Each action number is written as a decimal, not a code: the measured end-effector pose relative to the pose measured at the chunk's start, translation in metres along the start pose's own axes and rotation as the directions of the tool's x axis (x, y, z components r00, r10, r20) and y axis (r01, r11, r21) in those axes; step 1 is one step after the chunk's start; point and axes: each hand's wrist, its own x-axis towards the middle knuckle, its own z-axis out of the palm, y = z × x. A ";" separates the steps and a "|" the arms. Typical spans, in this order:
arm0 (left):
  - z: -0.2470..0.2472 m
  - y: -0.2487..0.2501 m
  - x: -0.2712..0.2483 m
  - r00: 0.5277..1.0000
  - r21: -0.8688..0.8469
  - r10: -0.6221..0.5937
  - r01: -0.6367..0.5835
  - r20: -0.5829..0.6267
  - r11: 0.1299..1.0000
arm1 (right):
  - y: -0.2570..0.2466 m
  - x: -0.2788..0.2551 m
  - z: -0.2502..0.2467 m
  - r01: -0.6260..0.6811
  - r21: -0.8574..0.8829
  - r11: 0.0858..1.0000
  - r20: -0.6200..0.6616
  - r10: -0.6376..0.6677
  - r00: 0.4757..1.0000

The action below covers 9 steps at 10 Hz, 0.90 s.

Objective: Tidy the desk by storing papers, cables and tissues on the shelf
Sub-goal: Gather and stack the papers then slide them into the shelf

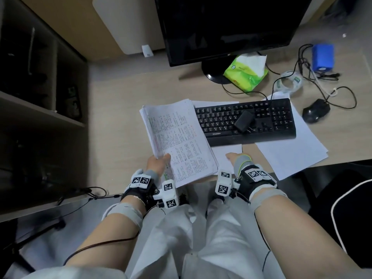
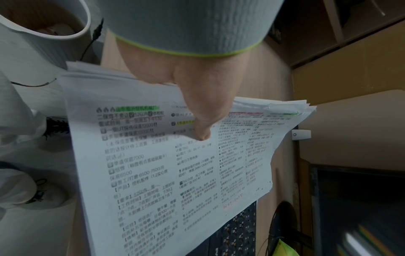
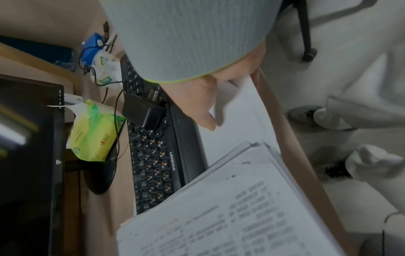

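Note:
My left hand (image 1: 159, 164) grips a thick stack of printed papers (image 1: 177, 141) at its near left corner, thumb (image 2: 201, 121) pressed on the top page, and the stack is lifted at a tilt over the desk. My right hand (image 1: 236, 161) is at the desk's front edge, thumb stretched over a blank white sheet (image 1: 225, 152) that runs under the keyboard (image 1: 221, 117). Its fingers are hidden. More white sheets (image 1: 291, 154) lie under the keyboard's right end. A green tissue pack (image 1: 245, 73) leans on the monitor base. Tangled black cables (image 1: 310, 63) and a coiled white cable (image 1: 289, 83) lie at the far right.
A dark shelf unit (image 1: 40, 109) stands to the left of the desk. A black charger (image 1: 244, 120) lies on the keyboard. The monitor (image 1: 221, 27), a mouse (image 1: 316, 110) and a blue box (image 1: 322, 57) occupy the back and right.

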 end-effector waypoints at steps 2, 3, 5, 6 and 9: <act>-0.014 -0.001 0.003 0.996 -0.066 0.025 -0.031 -0.089 0.997 | -0.008 -0.102 -0.019 0.122 0.173 0.977 0.048 -0.133 0.990; -0.020 -0.001 0.001 0.987 -0.083 0.027 -0.041 -0.161 0.996 | -0.007 -0.126 -0.029 0.174 0.184 0.967 0.021 -0.181 0.983; -0.037 0.021 -0.004 0.969 -0.128 0.039 -0.072 -0.243 0.989 | -0.023 -0.179 -0.058 0.331 -0.138 0.933 -0.198 -0.354 0.914; -0.046 0.028 -0.006 0.972 -0.124 0.032 -0.062 -0.232 0.990 | -0.022 -0.194 -0.063 0.417 -0.171 0.893 -0.252 -0.449 0.857; -0.054 0.023 0.001 0.976 -0.094 0.010 -0.031 -0.218 0.995 | 0.004 -0.187 -0.052 0.325 0.460 0.826 -0.111 -0.310 0.944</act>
